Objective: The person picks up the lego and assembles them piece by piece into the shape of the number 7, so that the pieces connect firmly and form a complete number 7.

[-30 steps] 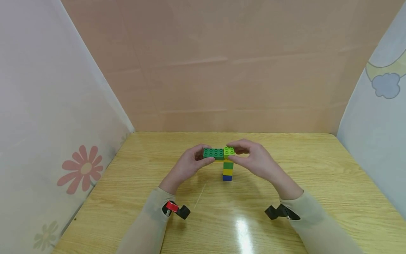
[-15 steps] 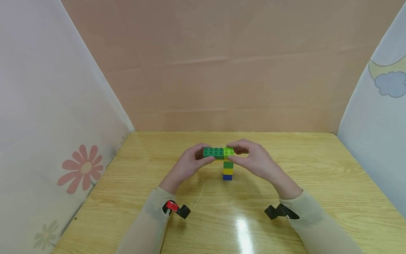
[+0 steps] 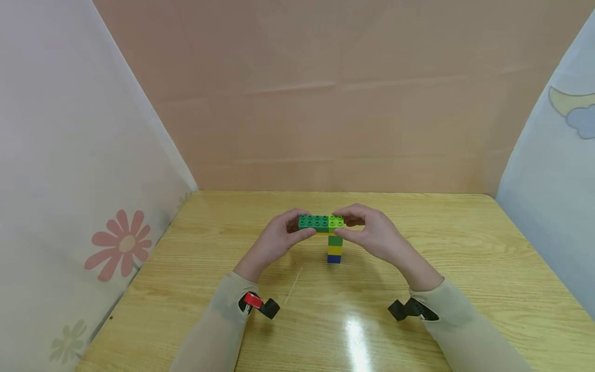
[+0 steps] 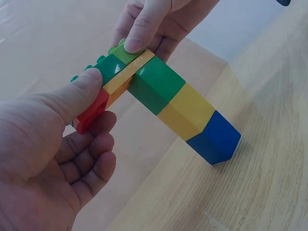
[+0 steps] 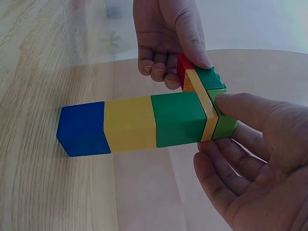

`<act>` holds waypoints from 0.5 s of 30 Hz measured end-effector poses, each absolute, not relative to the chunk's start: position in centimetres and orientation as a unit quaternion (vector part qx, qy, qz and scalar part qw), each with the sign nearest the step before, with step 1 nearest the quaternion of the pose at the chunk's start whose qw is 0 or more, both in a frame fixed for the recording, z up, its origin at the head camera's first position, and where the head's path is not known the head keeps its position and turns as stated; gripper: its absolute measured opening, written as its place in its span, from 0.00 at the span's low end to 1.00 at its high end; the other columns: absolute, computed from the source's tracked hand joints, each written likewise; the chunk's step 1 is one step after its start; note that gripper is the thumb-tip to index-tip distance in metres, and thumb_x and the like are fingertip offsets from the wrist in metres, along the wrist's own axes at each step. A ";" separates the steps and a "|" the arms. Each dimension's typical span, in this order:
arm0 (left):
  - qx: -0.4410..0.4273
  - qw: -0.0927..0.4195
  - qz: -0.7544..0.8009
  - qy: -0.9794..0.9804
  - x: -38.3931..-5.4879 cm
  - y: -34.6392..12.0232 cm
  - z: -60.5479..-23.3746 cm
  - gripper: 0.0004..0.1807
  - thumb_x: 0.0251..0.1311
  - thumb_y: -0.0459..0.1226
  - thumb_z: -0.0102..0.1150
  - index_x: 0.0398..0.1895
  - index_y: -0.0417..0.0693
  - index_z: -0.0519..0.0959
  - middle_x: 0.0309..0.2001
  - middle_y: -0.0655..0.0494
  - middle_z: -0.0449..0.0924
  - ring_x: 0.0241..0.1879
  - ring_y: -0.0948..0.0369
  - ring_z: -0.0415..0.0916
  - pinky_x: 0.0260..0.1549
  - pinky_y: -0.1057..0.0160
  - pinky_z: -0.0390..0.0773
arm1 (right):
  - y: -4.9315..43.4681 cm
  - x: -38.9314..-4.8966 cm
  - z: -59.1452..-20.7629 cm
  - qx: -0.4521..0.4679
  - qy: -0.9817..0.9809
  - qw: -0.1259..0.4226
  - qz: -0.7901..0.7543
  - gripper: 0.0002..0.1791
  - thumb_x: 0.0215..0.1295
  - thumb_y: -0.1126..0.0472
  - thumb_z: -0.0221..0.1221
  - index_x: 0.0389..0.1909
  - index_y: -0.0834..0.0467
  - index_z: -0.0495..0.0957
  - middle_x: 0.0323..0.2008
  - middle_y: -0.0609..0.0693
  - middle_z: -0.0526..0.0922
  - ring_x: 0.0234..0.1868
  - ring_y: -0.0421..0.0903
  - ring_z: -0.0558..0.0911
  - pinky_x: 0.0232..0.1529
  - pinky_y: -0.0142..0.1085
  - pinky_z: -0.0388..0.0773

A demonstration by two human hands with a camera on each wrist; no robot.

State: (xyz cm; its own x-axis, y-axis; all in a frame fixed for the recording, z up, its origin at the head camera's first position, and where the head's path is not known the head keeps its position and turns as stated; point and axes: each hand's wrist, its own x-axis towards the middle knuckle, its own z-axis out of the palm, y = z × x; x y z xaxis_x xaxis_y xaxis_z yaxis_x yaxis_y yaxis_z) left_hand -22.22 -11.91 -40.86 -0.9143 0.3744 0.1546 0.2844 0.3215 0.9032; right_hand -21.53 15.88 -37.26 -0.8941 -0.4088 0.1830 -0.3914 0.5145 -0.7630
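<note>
A column of toy building bricks stands on the table: a blue brick (image 5: 82,130) at the bottom, a yellow brick (image 5: 130,124) above it, then a green brick (image 5: 178,118). Across its top lies a thin orange plate (image 4: 125,74), jutting left. On the plate sit a dark green brick (image 3: 313,223) and a lime green brick (image 3: 336,222), side by side. Under the plate's left end is a red brick (image 4: 94,111). My left hand (image 3: 271,240) grips the dark green brick's left end between thumb and fingers. My right hand (image 3: 376,235) pinches the lime brick.
The wooden table (image 3: 186,310) ends at a pinkish back panel (image 3: 348,103). Pale panels with printed pictures, among them a red flower (image 3: 125,244), flank it left and right. Small black devices are worn at both wrists.
The lime brick has sunk slightly and its top is now level with the dark green brick. Both hands keep their hold, and the head view has shifted a little.
</note>
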 end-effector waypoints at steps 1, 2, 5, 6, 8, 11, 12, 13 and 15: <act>0.203 0.041 0.546 0.811 -22.2 -11.9 -40.8 0.17 0.77 0.45 0.70 0.63 0.55 0.83 0.53 0.55 0.86 0.52 0.56 0.85 0.54 0.54 0.85 | 15.9 -21.5 -37.3 -0.229 0.871 0.010 -0.435 0.23 0.76 0.50 0.72 0.67 0.52 0.85 0.60 0.50 0.87 0.60 0.55 0.84 0.58 0.57 0.83; 0.204 0.042 0.547 0.811 -22.2 -11.9 -40.8 0.17 0.77 0.45 0.70 0.63 0.55 0.83 0.53 0.55 0.86 0.52 0.56 0.85 0.55 0.54 0.85 | 16.0 -21.5 -37.3 -0.228 0.871 0.009 -0.434 0.23 0.76 0.50 0.72 0.67 0.52 0.85 0.59 0.50 0.87 0.60 0.55 0.84 0.58 0.57 0.83; 0.205 0.043 0.548 0.810 -22.3 -11.8 -40.9 0.17 0.77 0.45 0.70 0.64 0.55 0.83 0.53 0.55 0.86 0.52 0.56 0.85 0.55 0.54 0.85 | 16.0 -21.5 -37.3 -0.224 0.873 0.010 -0.434 0.23 0.75 0.50 0.73 0.67 0.51 0.85 0.58 0.49 0.87 0.59 0.55 0.84 0.57 0.57 0.83; 0.205 0.044 0.548 0.810 -22.3 -11.8 -40.9 0.17 0.77 0.45 0.70 0.64 0.55 0.83 0.53 0.55 0.86 0.52 0.56 0.85 0.55 0.54 0.85 | 16.0 -21.5 -37.4 -0.221 0.874 0.009 -0.433 0.23 0.75 0.50 0.73 0.67 0.51 0.85 0.58 0.49 0.87 0.59 0.55 0.84 0.57 0.57 0.83; 0.206 0.046 0.547 0.810 -22.4 -11.8 -41.0 0.17 0.77 0.46 0.70 0.64 0.55 0.83 0.53 0.55 0.86 0.52 0.56 0.85 0.55 0.54 0.85 | 16.1 -21.6 -37.4 -0.219 0.874 0.009 -0.433 0.23 0.75 0.50 0.73 0.66 0.51 0.85 0.57 0.48 0.87 0.59 0.54 0.84 0.57 0.56 0.83; 0.206 0.047 0.546 0.810 -22.5 -11.8 -41.0 0.18 0.77 0.46 0.70 0.64 0.56 0.83 0.53 0.55 0.86 0.53 0.56 0.85 0.55 0.54 0.85 | 16.1 -21.7 -37.6 -0.220 0.873 0.006 -0.434 0.23 0.74 0.50 0.74 0.66 0.51 0.86 0.57 0.48 0.88 0.59 0.55 0.85 0.56 0.56 0.83; 0.206 0.048 0.547 0.810 -22.5 -11.9 -41.0 0.17 0.77 0.46 0.70 0.64 0.56 0.83 0.53 0.55 0.86 0.53 0.56 0.85 0.55 0.53 0.85 | 16.1 -21.7 -37.6 -0.221 0.873 0.005 -0.435 0.23 0.74 0.51 0.74 0.66 0.52 0.86 0.57 0.49 0.88 0.59 0.55 0.85 0.56 0.56 0.83; 0.207 0.048 0.548 0.809 -22.6 -11.9 -41.0 0.17 0.77 0.46 0.70 0.64 0.56 0.83 0.53 0.55 0.86 0.52 0.56 0.85 0.55 0.53 0.85 | 16.1 -21.7 -37.6 -0.224 0.872 0.004 -0.436 0.23 0.75 0.51 0.73 0.66 0.52 0.86 0.57 0.49 0.88 0.59 0.56 0.85 0.56 0.56 0.84; 0.207 0.049 0.549 0.808 -22.5 -11.9 -41.0 0.17 0.77 0.46 0.70 0.63 0.56 0.83 0.53 0.55 0.86 0.52 0.56 0.85 0.55 0.53 0.85 | 16.1 -21.8 -37.7 -0.226 0.871 0.003 -0.437 0.23 0.75 0.51 0.74 0.66 0.53 0.86 0.57 0.49 0.88 0.59 0.56 0.85 0.56 0.56 0.84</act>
